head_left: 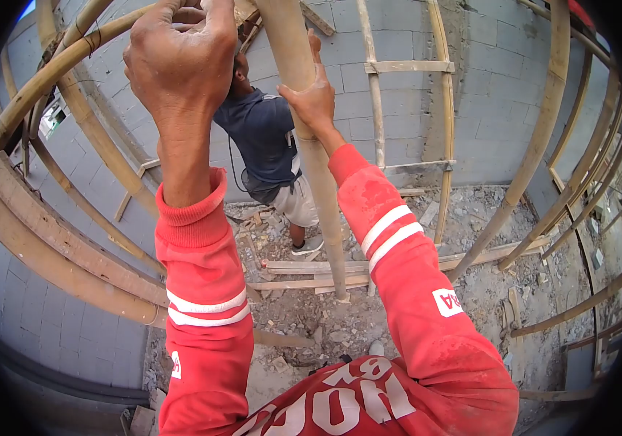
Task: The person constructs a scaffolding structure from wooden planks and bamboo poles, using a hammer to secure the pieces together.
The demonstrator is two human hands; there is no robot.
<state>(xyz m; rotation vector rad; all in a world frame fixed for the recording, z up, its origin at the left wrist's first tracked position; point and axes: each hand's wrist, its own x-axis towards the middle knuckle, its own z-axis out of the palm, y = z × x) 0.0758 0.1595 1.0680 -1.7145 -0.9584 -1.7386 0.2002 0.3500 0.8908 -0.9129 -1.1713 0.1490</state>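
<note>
My right hand [314, 102] is wrapped around an upright bamboo pole [318, 189], its thumb across the near side. The pole runs from the top edge of the view down to the rubble floor. My left hand [180, 69] is raised at the top left with its fingers curled in a pinch. Whatever it may hold is cut off or hidden. Close to it, a bent bamboo pole [53, 73] crosses the upper left, with dark ties on it. A piece of wood [247, 11] shows just behind, between my left hand and the upright pole.
Beyond the pole stands another person in a dark shirt [256, 131] and light shorts. A bamboo ladder [409, 67] leans on the grey block wall [485, 94]. Several bamboo poles [536, 160] stand to the right. Planks [311, 267] and rubble [471, 298] cover the ground.
</note>
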